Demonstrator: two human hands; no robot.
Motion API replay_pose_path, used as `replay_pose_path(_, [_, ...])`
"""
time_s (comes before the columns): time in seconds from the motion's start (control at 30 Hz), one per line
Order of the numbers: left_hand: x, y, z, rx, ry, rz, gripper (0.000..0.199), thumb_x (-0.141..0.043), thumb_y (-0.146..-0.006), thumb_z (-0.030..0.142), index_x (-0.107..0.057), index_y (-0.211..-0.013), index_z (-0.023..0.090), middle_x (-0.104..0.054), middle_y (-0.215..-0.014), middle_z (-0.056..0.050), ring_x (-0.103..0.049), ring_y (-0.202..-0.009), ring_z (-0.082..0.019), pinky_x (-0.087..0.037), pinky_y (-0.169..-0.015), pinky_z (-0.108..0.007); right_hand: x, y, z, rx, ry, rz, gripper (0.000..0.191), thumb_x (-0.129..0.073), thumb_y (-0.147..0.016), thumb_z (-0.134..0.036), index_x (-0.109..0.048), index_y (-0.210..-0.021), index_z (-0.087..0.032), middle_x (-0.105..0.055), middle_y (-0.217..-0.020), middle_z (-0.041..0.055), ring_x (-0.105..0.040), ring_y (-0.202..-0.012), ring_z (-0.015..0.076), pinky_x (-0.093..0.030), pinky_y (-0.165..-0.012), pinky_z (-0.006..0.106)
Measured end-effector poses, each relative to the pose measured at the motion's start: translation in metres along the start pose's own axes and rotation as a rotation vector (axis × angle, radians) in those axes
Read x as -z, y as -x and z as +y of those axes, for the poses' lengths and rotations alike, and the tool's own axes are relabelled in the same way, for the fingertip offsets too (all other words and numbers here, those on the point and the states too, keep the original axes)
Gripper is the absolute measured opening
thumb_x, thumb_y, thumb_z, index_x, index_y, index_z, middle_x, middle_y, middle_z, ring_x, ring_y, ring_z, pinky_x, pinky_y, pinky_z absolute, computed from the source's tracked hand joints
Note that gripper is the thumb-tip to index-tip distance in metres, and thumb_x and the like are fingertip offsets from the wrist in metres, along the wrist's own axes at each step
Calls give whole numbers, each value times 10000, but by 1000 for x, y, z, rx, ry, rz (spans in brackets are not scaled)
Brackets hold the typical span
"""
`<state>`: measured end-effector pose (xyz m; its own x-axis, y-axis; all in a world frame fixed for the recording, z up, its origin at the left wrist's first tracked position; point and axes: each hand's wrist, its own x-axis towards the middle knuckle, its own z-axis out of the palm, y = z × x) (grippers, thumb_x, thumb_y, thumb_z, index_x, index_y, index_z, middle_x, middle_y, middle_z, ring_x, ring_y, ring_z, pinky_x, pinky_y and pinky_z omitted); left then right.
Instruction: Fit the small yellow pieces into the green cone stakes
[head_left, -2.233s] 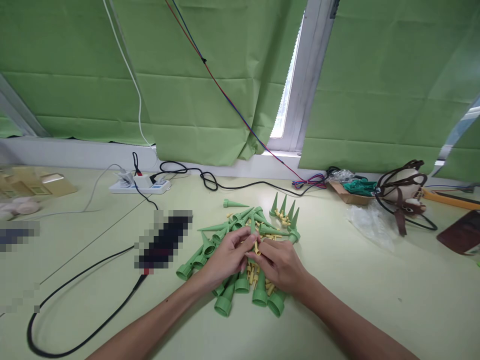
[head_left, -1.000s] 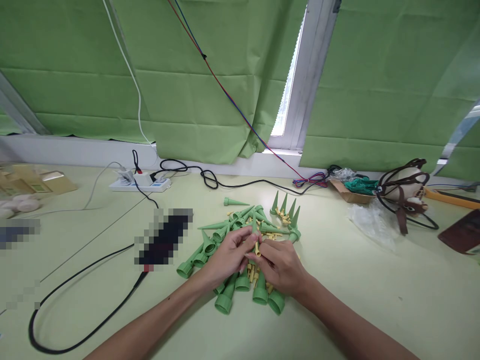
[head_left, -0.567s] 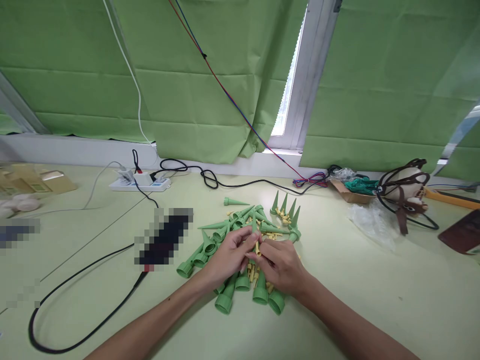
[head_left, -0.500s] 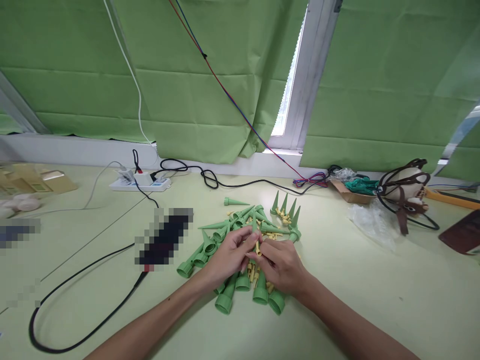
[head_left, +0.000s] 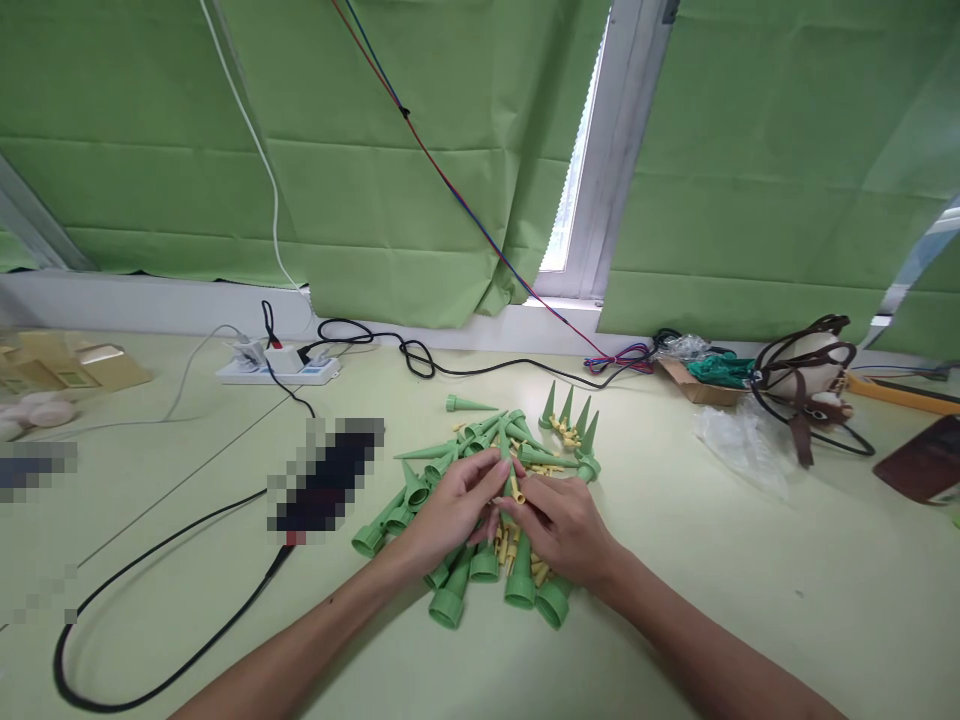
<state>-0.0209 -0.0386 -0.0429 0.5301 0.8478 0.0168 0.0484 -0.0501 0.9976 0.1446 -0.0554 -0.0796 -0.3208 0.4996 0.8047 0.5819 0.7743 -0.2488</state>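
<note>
My left hand (head_left: 456,505) is closed in a pinch around a green plastic spike (head_left: 505,436), its narrow end pointing away from me. Close against it, my right hand (head_left: 566,525) has its fingers closed on a small yellow plastic tube (head_left: 517,489), whose open end faces me. The tube lies in line with the spike; my fingers hide where they meet. Under and around both hands spreads a pile of green hollow spikes (head_left: 448,604), with small yellow tubes (head_left: 510,548) among them. Several spikes (head_left: 568,408) stand upright in a row behind, yellow pieces at their bases.
A white power strip (head_left: 279,371) and black cable lie at the back left. Left of the pile is a blurred dark device (head_left: 330,480) with a cable. Clear plastic wrap (head_left: 742,445), an open cardboard box (head_left: 701,385) and a strapped bag (head_left: 810,375) sit to the right.
The yellow tube has tilted slightly and its open end sits a little higher. My left lower fingers have shifted beneath the pieces. The view has moved slightly; the pile looks the same.
</note>
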Motion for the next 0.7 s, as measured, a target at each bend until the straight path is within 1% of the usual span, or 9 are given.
replay_pose_path(0.07, [1,0,1,-37,-60,35,371,-492,-928,538,-581,-937,178,-419,-544,55,-414,-408,-90,-317,-397,-203,0,0,1,-16,-8,11,369,-483,-976,-244,-390,-622,-198,-385,-533,-55,-282,-489,90,-225,-494,258])
replay_pose_path(0.17, [3,-1,1,-106,-203,154,347,-515,-928,496,-546,-800,176,-396,-544,50,-415,-454,-96,-324,-436,-209,1,-1,3,-20,12,36,404,-496,-971,-257,-363,-594,-204,-348,-509,-59,-255,-473,92,-216,-488,266])
replay_pose_path(0.23, [3,-2,-1,-133,-276,239,338,-523,-926,477,-529,-771,177,-403,-560,46,-408,-481,-99,-320,-459,-214,1,-1,5,-21,37,65,423,-477,-981,-255,-353,-579,-206,-335,-498,-59,-254,-462,92,-214,-484,269])
replay_pose_path(0.27, [4,-3,-2,-145,-303,279,315,-531,-922,468,-539,-800,178,-433,-579,42,-416,-498,-104,-326,-472,-216,1,-1,7,-21,50,83,428,-466,-986,-247,-352,-576,-207,-332,-494,-58,-256,-456,92,-213,-483,270])
replay_pose_path(0.37, [3,-4,-5,-185,-391,366,262,-575,-893,435,-560,-988,192,-537,-644,29,-475,-559,-129,-359,-518,-220,2,0,13,-37,89,129,422,-457,-988,-213,-356,-579,-207,-325,-492,-59,-263,-446,89,-212,-479,272])
replay_pose_path(0.43, [2,-3,-6,-193,-469,364,287,-579,-887,416,-537,-1081,208,-554,-624,39,-487,-555,-138,-356,-520,-216,4,0,17,-54,106,141,408,-473,-980,-202,-364,-588,-207,-327,-497,-61,-261,-447,89,-210,-480,275])
replay_pose_path(0.53, [1,-1,-7,-177,-567,310,294,-553,-898,387,-510,-1136,220,-537,-567,58,-463,-492,-134,-320,-490,-211,7,-2,22,-71,130,140,382,-490,-975,-198,-384,-608,-204,-353,-509,-56,-272,-453,89,-213,-487,275])
replay_pose_path(0.7, [2,0,-10,-170,-699,236,222,-498,-922,359,-579,-1068,212,-518,-519,45,-445,-462,-147,-297,-473,-222,10,-5,25,-126,148,75,286,-479,-980,-209,-478,-695,-189,-455,-566,-30,-375,-490,100,-272,-518,258])
